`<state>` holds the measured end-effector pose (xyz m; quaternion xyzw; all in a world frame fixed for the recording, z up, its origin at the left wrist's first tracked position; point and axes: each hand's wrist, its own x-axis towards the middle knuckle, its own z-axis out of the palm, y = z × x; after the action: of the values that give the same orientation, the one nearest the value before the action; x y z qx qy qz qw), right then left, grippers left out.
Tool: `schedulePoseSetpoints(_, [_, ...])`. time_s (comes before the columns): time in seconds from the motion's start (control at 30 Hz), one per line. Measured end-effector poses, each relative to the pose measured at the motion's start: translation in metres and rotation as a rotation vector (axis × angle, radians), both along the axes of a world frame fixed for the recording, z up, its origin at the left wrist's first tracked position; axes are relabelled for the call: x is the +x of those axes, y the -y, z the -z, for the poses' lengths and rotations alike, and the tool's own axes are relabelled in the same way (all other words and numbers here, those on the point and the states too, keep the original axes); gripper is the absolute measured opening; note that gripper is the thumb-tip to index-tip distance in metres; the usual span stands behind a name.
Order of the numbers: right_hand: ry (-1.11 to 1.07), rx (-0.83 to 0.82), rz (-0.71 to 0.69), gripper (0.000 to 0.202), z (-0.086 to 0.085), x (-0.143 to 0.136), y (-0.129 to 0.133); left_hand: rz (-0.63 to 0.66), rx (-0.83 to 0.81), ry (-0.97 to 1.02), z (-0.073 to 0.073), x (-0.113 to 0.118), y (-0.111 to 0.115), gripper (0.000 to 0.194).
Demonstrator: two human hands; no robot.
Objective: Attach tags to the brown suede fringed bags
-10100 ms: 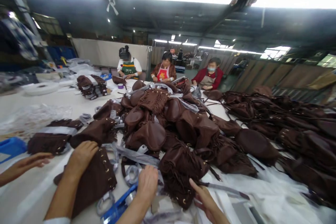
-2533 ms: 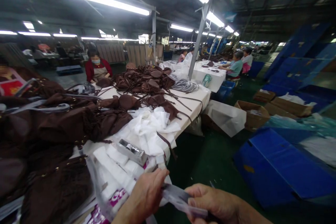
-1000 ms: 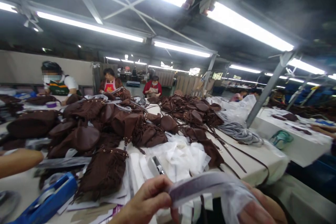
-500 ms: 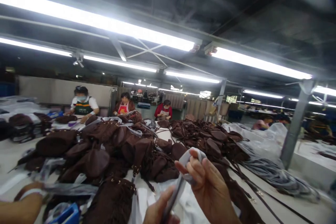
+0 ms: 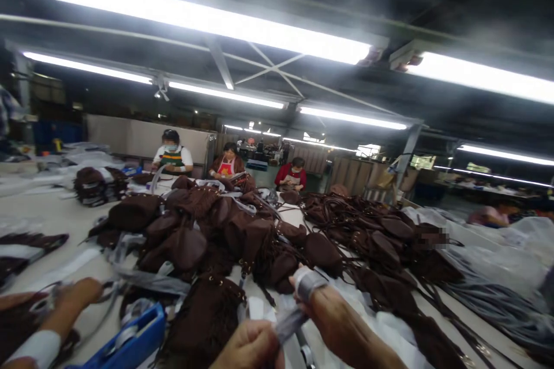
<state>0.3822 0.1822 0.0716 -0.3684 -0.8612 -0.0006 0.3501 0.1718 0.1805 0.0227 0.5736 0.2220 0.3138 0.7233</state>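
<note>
A grey, slightly glossy strip [image 5: 291, 323] runs between my hands at the bottom centre; it looks like a strap in thin wrapping. My left hand [image 5: 251, 346] is closed, pinching its lower end. Around the fingers of my right hand [image 5: 340, 323] the strip makes a loop, and those fingers are bent with their tips mostly hidden. Just left of my hands lies a dark brown fringed bag [image 5: 201, 323] with metal eyelets. White sheets of wrapping [image 5: 389, 334] lie under and beside my right hand.
Brown bags [image 5: 186, 248] are heaped across the table. A blue tape dispenser [image 5: 125, 340] stands near the front, beside a co-worker's arm with a white wristband [image 5: 38, 349]. Grey straps [image 5: 497, 311] lie at right. Several people sit beyond the table.
The view has swung left, so the scene sits farther right. My right hand has turned over, its back now showing, with the strip looped around its fingers. The co-worker's arm shows more.
</note>
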Motion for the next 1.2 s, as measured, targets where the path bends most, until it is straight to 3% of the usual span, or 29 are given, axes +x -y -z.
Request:
schedulePoseSetpoints(0.13, [0.280, -0.125, 0.011, 0.024, 0.005, -0.007, 0.011, -0.036, -0.041, -0.037, -0.017, -0.016, -0.020, 0.057])
schedulePoseSetpoints(0.2, [0.288, -0.372, 0.000, 0.033, -0.001, -0.010, 0.015, -0.064, -0.011, -0.078, -0.019, -0.021, -0.033, 0.047])
schedulePoseSetpoints(0.33, [-0.137, -1.183, -0.182, 0.056, -0.010, -0.011, 0.013, -0.077, 0.147, -0.049, -0.018, -0.022, -0.053, 0.034])
schedulePoseSetpoints(0.4, [-0.442, -1.361, -0.311, 0.063, -0.017, -0.009, 0.006, -0.168, 0.326, -0.052, -0.019, -0.019, -0.059, 0.030])
schedulePoseSetpoints(0.5, [-0.783, -1.354, -0.459, 0.062, -0.045, -0.012, -0.006, -0.360, 0.645, -0.048, -0.032, -0.012, -0.070, 0.025])
schedulePoseSetpoints(0.6, [-0.942, -1.358, -0.534, 0.048, -0.091, -0.025, -0.016, -0.423, 0.819, -0.019, -0.056, -0.008, -0.085, 0.028])
schedulePoseSetpoints(0.7, [-1.059, -1.203, -0.580, 0.031, -0.130, -0.045, -0.025, -0.449, 0.791, -0.041, -0.074, -0.006, -0.096, 0.028])
schedulePoseSetpoints(0.77, [-1.109, -1.065, -0.591, 0.024, -0.143, -0.057, -0.032, -0.435, 0.682, -0.045, -0.076, -0.004, -0.100, 0.028])
schedulePoseSetpoints(0.9, [-1.143, -0.870, -0.575, 0.027, -0.142, -0.072, -0.056, -0.439, 0.493, 0.018, -0.052, 0.006, -0.104, 0.030])
schedulePoseSetpoints(1.07, [-1.026, -0.545, -0.448, 0.031, -0.120, -0.075, -0.083, -0.310, 0.212, 0.144, -0.007, 0.012, -0.108, 0.044])
schedulePoseSetpoints(1.13, [-0.899, -0.430, -0.336, 0.033, -0.112, -0.072, -0.089, -0.260, 0.143, 0.179, 0.002, 0.010, -0.112, 0.049])
schedulePoseSetpoints(1.2, [-0.908, -0.396, -0.292, 0.035, -0.112, -0.068, -0.092, -0.219, 0.123, 0.204, 0.004, 0.004, -0.114, 0.054])
